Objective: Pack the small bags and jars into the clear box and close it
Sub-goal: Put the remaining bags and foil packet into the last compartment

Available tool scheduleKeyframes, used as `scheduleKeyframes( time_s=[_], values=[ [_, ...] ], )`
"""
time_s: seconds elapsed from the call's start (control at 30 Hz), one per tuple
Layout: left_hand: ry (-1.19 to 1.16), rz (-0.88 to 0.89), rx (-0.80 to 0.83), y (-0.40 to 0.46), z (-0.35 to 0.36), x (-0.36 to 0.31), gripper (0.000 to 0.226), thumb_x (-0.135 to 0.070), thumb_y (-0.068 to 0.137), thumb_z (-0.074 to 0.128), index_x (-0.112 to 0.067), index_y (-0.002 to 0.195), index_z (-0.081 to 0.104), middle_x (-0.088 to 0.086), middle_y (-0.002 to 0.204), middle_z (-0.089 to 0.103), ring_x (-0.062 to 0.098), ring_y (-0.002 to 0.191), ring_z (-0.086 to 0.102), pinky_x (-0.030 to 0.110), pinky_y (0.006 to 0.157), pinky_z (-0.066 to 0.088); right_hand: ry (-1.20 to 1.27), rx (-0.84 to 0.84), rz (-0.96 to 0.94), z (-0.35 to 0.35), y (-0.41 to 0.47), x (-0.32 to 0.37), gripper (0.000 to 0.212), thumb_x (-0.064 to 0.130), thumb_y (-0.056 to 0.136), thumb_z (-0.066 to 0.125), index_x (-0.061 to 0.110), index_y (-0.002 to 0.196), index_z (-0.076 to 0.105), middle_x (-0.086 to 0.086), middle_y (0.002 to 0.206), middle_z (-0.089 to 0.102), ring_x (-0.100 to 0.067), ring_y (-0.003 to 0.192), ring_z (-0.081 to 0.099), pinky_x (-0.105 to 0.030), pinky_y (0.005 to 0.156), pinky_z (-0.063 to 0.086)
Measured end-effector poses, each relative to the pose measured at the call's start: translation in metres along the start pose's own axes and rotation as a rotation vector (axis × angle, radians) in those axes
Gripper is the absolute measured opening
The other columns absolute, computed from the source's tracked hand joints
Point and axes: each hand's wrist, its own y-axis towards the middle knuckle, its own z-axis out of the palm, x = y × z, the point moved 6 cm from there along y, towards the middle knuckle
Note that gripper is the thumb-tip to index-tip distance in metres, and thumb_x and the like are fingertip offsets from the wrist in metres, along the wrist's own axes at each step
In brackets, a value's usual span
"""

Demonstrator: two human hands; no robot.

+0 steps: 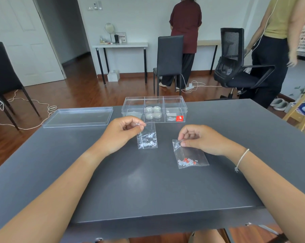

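Head view, looking down over both forearms at a dark grey matte worktop [148,181]. Our left hand [121,133] has its grip closed on the top edge of a small clear bag [147,135] of pale beads, which hangs just in front of the clear box [154,109]. Our right hand [199,139] pinches the top corner of a second bag [189,155] holding red and whitish beads; that one lies flat on the worktop.

Box: rigid transparent plastic, three compartments. The middle one holds small round jars [153,112]; the right one has a bag already in it; the left looks empty. Its lid [78,116], a shallow clear tray shape, lies apart to the left.

We judge the bags very light, thin, limp and slick, with loose beads pooling at the bottom. Best held at the sealed top strip, so the seal stays uppermost. The box looks stiff and smooth.
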Motion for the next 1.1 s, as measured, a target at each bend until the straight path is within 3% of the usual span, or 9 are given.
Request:
scheduleKeyframes(
  time_s=[0.07,0.13,0.33,0.5,0.6,0.73,0.97,1.03,1.1],
  values=[
    [-0.022,0.004,-0.011,0.002,-0.001,0.0,0.021,-0.015,0.084,0.061,-0.034,0.076,0.067,-0.018,0.069,0.065,-0.001,0.065,0.053,0.01,0.066,0.042,0.006,-0.063,0.004,-0.005,0.001,-0.002,0.009,0.014,0.08,0.064,0.022,0.078,0.063,0.001,0.08,0.064,-0.01,0.073,0.058,-0.009,0.067,0.043],
    [-0.023,0.003,-0.034,0.007,-0.002,-0.001,0.023,-0.017,0.084,0.061,-0.036,0.074,0.067,-0.024,0.06,0.061,-0.006,0.058,0.052,0.004,0.059,0.04,0.006,-0.111,0.014,-0.007,0.003,-0.006,0.007,0.014,0.081,0.063,0.021,0.079,0.064,0.001,0.082,0.066,-0.013,0.079,0.061,-0.014,0.073,0.045],
    [-0.009,0.028,-0.062,0.031,0.0,-0.017,0.023,-0.021,0.087,0.058,-0.038,0.075,0.066,-0.022,0.058,0.059,-0.005,0.057,0.049,0.005,0.055,0.039,0.008,-0.262,-0.029,-0.018,0.004,-0.007,0.02,0.014,0.084,0.06,0.032,0.074,0.06,0.01,0.08,0.064,-0.008,0.078,0.06,-0.011,0.069,0.042],
    [-0.005,0.078,-0.103,0.067,0.001,-0.044,0.017,-0.018,0.087,0.057,-0.031,0.08,0.066,-0.014,0.071,0.061,-0.003,0.058,0.05,0.005,0.052,0.038,-0.004,-0.271,-0.032,-0.018,0.003,-0.009,0.021,0.016,0.085,0.058,0.035,0.074,0.059,0.014,0.083,0.064,-0.01,0.087,0.06,-0.014,0.073,0.041],
    [0.025,0.064,-0.115,0.091,0.007,-0.051,0.012,-0.017,0.087,0.056,-0.022,0.088,0.067,-0.009,0.079,0.062,0.004,0.066,0.051,0.007,0.06,0.042,-0.005,-0.303,-0.041,-0.021,0.002,-0.009,0.017,0.016,0.085,0.058,0.03,0.077,0.061,0.008,0.086,0.066,-0.013,0.086,0.061,-0.013,0.072,0.043],
    [0.088,0.057,-0.137,0.118,0.02,-0.054,0.013,-0.014,0.088,0.055,-0.016,0.092,0.067,-0.007,0.081,0.062,0.002,0.069,0.052,0.001,0.057,0.039,0.008,-0.313,-0.055,-0.023,0.002,-0.01,0.02,0.015,0.085,0.058,0.032,0.076,0.06,0.009,0.084,0.064,-0.009,0.082,0.061,-0.008,0.067,0.041],
    [0.24,0.023,-0.019,0.144,0.052,-0.041,0.018,-0.01,0.088,0.052,-0.015,0.097,0.067,0.005,0.093,0.064,0.015,0.084,0.057,0.025,0.08,0.047,0.012,-0.309,-0.07,-0.022,0.004,-0.01,0.017,0.015,0.085,0.058,0.03,0.077,0.061,0.014,0.081,0.063,-0.002,0.074,0.058,-0.002,0.062,0.039],
    [0.272,0.003,0.018,0.147,0.058,-0.036,0.021,-0.009,0.088,0.049,-0.015,0.097,0.067,0.007,0.09,0.063,0.017,0.074,0.056,0.024,0.071,0.05,0.009,-0.31,-0.076,-0.023,0.004,-0.01,0.015,0.015,0.085,0.058,0.027,0.08,0.063,0.013,0.081,0.062,0.0,0.074,0.057,-0.001,0.063,0.039],
    [0.319,-0.003,0.049,0.148,0.064,-0.032,0.024,-0.008,0.088,0.047,-0.016,0.099,0.067,0.005,0.094,0.064,0.012,0.068,0.054,0.008,0.056,0.043,0.006,-0.313,-0.096,-0.023,0.004,-0.009,0.013,0.012,0.085,0.058,0.023,0.081,0.064,0.015,0.079,0.061,0.007,0.073,0.056,0.001,0.065,0.038]
  ],
)
